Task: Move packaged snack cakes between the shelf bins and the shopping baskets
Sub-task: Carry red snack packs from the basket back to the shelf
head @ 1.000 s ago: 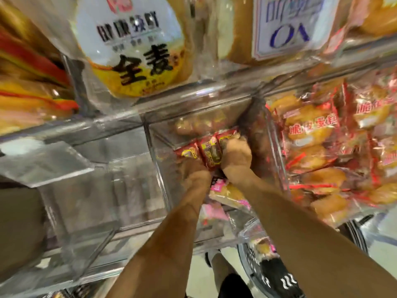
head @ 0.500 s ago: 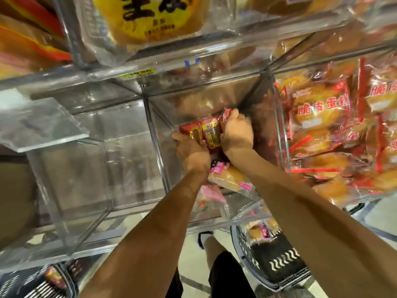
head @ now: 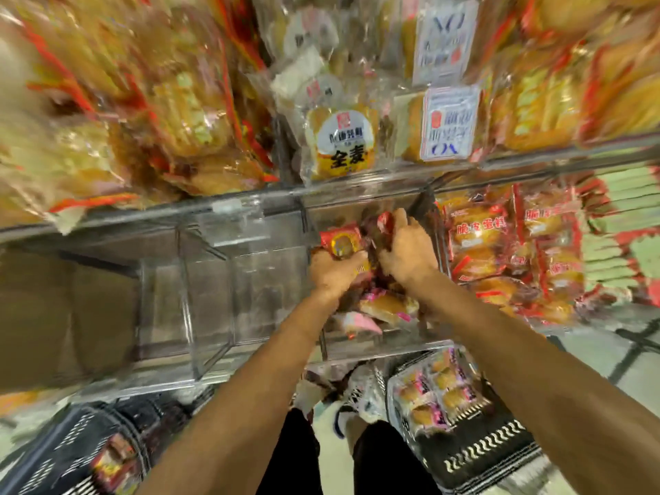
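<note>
Red-wrapped snack cakes (head: 341,241) sit bunched in both your hands inside the clear shelf bin (head: 375,337): your left hand (head: 335,271) grips one pack, your right hand (head: 407,251) curls round others. You look mid-stocking; next, set them down and let go.

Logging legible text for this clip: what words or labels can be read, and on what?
"全麦": round label on the wrapped bread on the upper shelf.
"XO", upside down: white label beside it; smaller print blurred.
"脆皮蛋糕": red cake packs in the right bin.
Red packs in both hands: unreadable.
</note>
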